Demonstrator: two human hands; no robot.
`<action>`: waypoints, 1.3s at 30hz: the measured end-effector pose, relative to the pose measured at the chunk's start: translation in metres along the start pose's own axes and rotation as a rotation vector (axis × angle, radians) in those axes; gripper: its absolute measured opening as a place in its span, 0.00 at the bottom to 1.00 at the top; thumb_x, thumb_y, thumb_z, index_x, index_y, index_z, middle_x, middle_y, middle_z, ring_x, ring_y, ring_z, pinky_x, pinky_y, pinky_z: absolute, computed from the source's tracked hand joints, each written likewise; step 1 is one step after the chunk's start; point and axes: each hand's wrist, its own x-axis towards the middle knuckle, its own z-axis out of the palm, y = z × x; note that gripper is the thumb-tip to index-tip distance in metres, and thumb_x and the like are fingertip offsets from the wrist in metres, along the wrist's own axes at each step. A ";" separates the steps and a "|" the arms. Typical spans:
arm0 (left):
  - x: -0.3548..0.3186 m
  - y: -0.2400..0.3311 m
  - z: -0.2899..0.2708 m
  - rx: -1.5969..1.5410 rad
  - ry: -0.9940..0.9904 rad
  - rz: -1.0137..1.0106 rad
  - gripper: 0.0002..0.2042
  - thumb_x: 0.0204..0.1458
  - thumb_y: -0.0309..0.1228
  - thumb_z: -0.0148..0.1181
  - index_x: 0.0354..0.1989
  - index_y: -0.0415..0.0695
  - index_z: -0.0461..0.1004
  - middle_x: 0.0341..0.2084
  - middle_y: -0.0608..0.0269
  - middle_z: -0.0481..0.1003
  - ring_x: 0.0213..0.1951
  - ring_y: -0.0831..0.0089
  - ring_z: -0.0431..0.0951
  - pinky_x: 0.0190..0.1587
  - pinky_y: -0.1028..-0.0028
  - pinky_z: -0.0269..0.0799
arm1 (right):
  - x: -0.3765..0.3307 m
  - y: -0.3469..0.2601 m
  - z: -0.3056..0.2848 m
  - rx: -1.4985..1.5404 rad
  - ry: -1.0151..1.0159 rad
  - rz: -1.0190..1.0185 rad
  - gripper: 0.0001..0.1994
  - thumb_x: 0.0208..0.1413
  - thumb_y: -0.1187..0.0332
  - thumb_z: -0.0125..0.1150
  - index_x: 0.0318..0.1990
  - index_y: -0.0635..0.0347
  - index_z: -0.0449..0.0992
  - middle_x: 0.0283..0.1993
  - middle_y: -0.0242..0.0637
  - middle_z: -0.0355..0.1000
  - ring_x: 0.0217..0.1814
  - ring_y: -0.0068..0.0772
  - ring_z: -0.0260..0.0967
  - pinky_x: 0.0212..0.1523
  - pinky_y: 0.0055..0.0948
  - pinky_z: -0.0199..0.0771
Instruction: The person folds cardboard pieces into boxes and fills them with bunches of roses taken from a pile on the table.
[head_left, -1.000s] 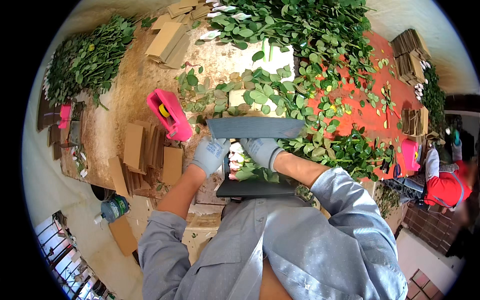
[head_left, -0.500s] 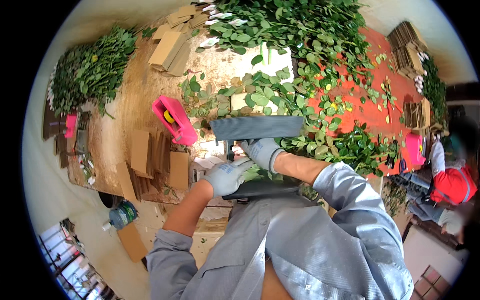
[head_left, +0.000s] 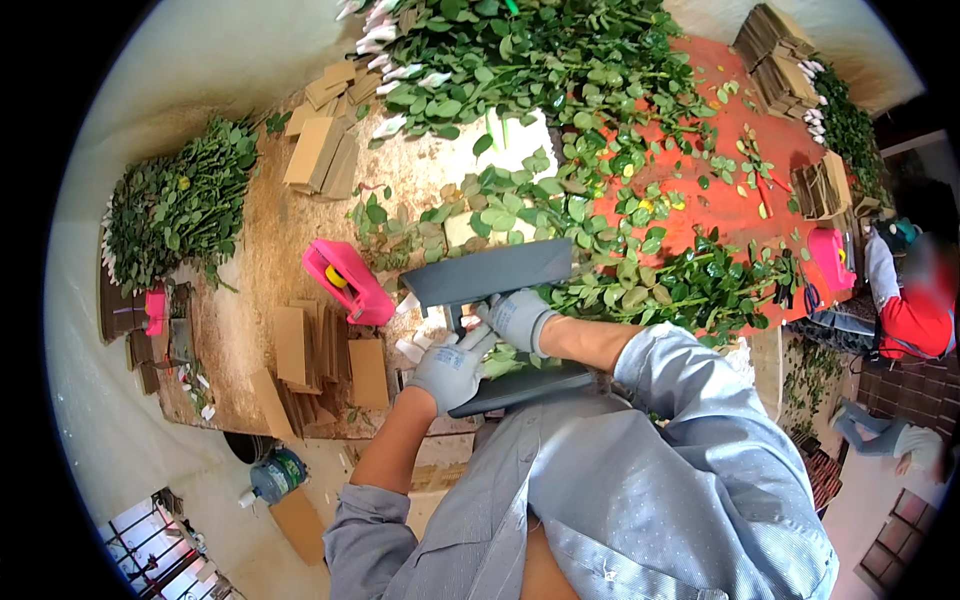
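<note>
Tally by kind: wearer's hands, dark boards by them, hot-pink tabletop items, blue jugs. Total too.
Hands: 2 (left hand, right hand)
Dark boards: 2 (upper board, lower board)
Hot-pink items: 3
Blue jug: 1
Total: 8

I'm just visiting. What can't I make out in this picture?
In the head view:
- Undersides of the left grip and right grip, and anything held there: hidden by the gloves' backs.
- Full shape of the leaves above the lower dark panel: partly covered by the gloves.
- Top of the big leafy pile: cut off by the upper edge.
</note>
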 end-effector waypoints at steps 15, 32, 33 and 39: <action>0.000 -0.006 0.011 -0.026 -0.006 -0.006 0.28 0.55 0.32 0.60 0.66 0.45 0.65 0.71 0.57 0.58 0.48 0.47 0.80 0.50 0.54 0.74 | -0.133 0.062 -0.036 0.001 0.467 0.477 0.16 0.55 0.59 0.66 0.45 0.59 0.75 0.49 0.48 0.71 0.51 0.51 0.68 0.51 0.48 0.69; 0.000 -0.007 0.008 -0.080 -0.016 -0.042 0.28 0.55 0.32 0.51 0.68 0.49 0.67 0.73 0.64 0.57 0.44 0.55 0.82 0.48 0.58 0.77 | -0.001 0.234 -0.125 0.152 0.554 0.510 0.13 0.61 0.60 0.56 0.48 0.55 0.76 0.44 0.50 0.76 0.49 0.55 0.74 0.50 0.48 0.74; 0.001 -0.007 0.005 -0.080 -0.033 -0.057 0.27 0.55 0.32 0.52 0.67 0.48 0.67 0.72 0.62 0.59 0.43 0.55 0.82 0.46 0.57 0.77 | 0.017 0.247 -0.129 0.117 0.536 0.482 0.14 0.61 0.62 0.55 0.51 0.55 0.74 0.47 0.51 0.75 0.52 0.56 0.73 0.52 0.48 0.72; 0.004 0.003 -0.012 -0.024 -0.136 -0.127 0.29 0.53 0.33 0.55 0.67 0.51 0.67 0.72 0.61 0.60 0.42 0.54 0.81 0.43 0.56 0.77 | 0.115 0.281 -0.148 -0.015 0.448 0.467 0.17 0.63 0.64 0.51 0.56 0.58 0.72 0.57 0.47 0.71 0.62 0.52 0.67 0.59 0.47 0.68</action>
